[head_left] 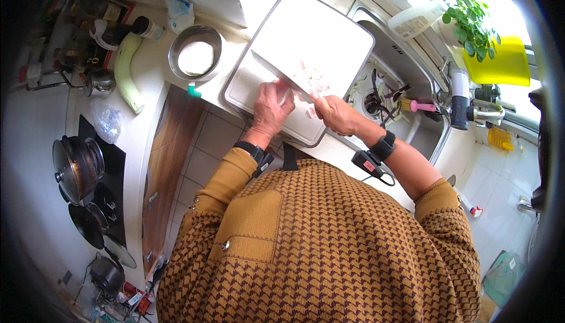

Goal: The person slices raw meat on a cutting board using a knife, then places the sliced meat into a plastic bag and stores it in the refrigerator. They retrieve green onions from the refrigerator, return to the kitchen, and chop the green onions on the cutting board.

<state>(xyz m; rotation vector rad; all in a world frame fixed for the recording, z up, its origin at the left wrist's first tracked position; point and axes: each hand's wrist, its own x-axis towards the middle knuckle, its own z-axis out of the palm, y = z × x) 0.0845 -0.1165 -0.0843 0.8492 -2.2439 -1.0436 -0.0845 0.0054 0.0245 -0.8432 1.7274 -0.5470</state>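
A white cutting board [318, 22] with a grey rim lies on the counter in front of me, its right side reaching over the sink's edge. My right hand [340, 116] is closed round the handle of a kitchen knife [275, 70], whose blade slants up and left across the board. Just left of the blade, my left hand [271, 110] presses with bent fingers on a pinkish piece of meat [283, 92], mostly hidden under them. Small pale-pink cut pieces of meat [312, 78] lie beyond the blade, and another bit sits near my right knuckles.
Dark and pale peelings [382, 96] fill part of the steel sink [421, 75], beside a pink-handled brush [421, 107]. Left of the board stands a metal pot [196, 52] with white contents. A long pale-green gourd [126, 73] and a lidded pot [73, 170] are further left.
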